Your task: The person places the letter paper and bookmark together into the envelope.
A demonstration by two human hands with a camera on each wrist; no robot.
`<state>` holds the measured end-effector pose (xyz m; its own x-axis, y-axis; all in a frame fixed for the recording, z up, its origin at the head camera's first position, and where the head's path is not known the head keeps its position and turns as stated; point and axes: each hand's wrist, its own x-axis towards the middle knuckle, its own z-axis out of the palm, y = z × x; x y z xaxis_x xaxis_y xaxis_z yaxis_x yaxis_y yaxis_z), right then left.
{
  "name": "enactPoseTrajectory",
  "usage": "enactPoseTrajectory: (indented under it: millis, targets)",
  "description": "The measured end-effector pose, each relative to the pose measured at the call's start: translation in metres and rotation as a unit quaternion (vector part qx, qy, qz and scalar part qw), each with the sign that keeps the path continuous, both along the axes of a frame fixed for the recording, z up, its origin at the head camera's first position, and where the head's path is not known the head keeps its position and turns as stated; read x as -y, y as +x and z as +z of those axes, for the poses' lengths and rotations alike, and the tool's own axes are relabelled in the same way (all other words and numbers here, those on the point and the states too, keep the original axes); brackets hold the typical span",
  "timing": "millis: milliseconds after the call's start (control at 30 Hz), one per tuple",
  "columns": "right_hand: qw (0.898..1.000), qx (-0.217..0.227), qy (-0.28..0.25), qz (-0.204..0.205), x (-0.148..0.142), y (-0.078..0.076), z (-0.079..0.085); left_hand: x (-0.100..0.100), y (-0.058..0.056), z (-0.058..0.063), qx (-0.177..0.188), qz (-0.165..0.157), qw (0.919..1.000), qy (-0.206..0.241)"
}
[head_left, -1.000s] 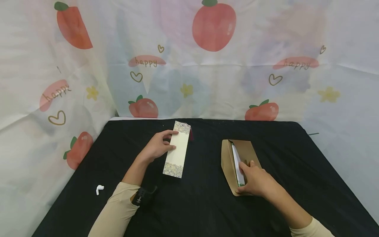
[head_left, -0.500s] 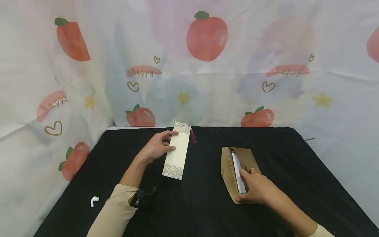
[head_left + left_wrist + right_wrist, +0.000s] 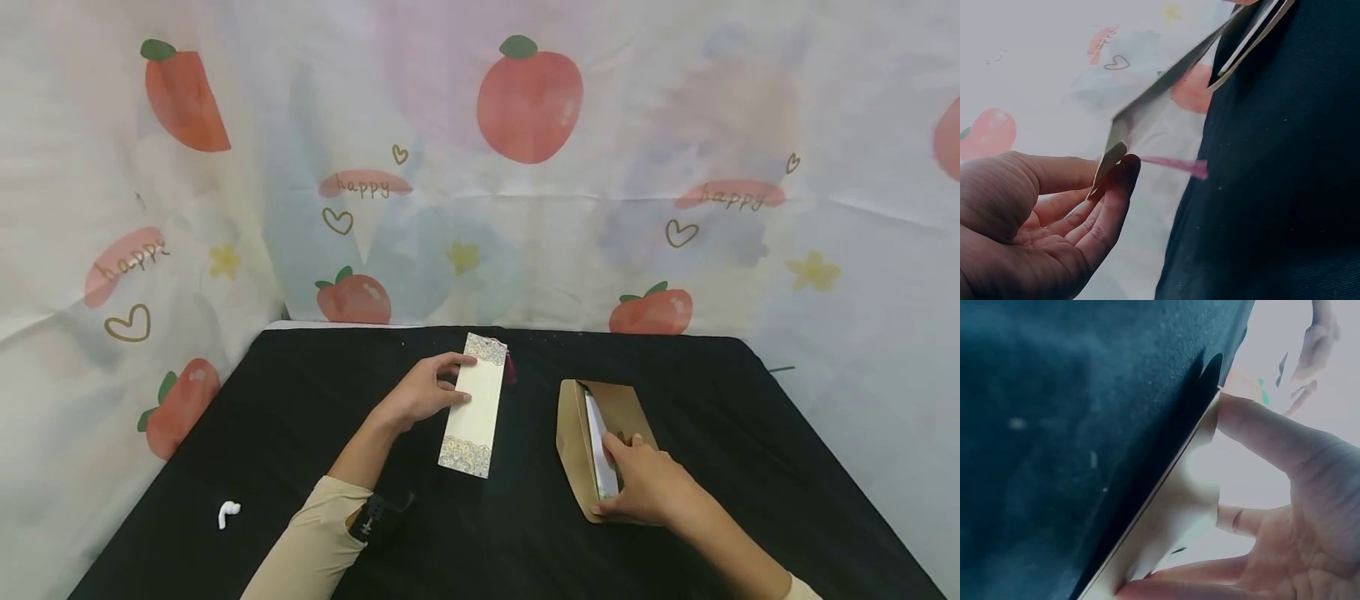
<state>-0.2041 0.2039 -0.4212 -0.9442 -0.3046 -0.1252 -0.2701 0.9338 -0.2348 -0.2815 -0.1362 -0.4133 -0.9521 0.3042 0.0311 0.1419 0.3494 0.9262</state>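
Observation:
A long cream bookmark (image 3: 480, 408) with lacy patterned ends stands tilted in my left hand (image 3: 422, 393). Thumb and fingers pinch its left edge, and a dark red tassel (image 3: 1179, 164) hangs from its upper end. To the right, my right hand (image 3: 651, 482) grips a brown kraft envelope (image 3: 573, 454) by its sides, thumb near the lower end. The envelope's flap is open to the left, and a white card (image 3: 598, 442) with some green on it shows in the mouth. The bookmark's lower end is left of the envelope, apart from it.
A white earbud (image 3: 227, 512) lies at the left of the black-clothed table (image 3: 525, 550). Behind and at the sides hangs a pale curtain (image 3: 435, 100) printed with fruit and hearts. A black watch (image 3: 369, 517) is on the left wrist.
The left hand has carried the bookmark rightward, closer to the envelope. The right hand keeps its grip on the envelope. The head view has tilted up, with the table's back edge sitting lower.

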Motion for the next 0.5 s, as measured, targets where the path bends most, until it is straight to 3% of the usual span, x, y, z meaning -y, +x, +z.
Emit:
enactPoseTrajectory:
  millis: [133, 500]
  targets:
    - [1.000, -0.006, 0.001, 0.008, 0.005, -0.004, -0.001, 0.000, 0.000, -0.005, 0.007, 0.000, 1.0000, 0.003]
    - [1.000, -0.003, 0.000, 0.021, 0.013, -0.008, 0.000, -0.009, 0.000, -0.001, 0.008, -0.006, 0.9999, 0.004]
